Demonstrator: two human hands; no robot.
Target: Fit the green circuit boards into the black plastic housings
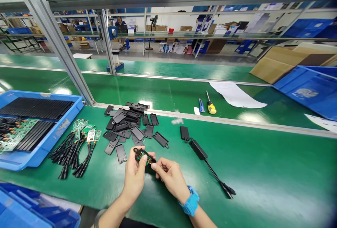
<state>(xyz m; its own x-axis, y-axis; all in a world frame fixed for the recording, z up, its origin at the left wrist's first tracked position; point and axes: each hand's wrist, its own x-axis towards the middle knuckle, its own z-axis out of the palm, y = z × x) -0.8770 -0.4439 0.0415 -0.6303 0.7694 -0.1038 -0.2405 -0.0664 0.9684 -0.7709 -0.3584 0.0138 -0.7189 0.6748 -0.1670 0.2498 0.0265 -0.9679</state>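
My left hand (135, 174) and my right hand (170, 176) meet over the green bench, both pinched on a small black plastic case half with a green circuit board (143, 156) seated in it. A blue band sits on my right wrist. Just beyond lies a heap of black case halves (131, 123). To the left is a bunch of green circuit boards with black cables (76, 145). A closed black unit with its cable (203, 156) lies to the right, with a small black lid (184, 133) beside it.
A blue tray (39, 150) with black inserts and boards stands at left. Across the conveyor belt lie a yellow screwdriver (210, 105), a blue tool (201, 105), white paper (235, 94) and a blue bin (310, 89). Another blue bin (31, 210) is at the near left.
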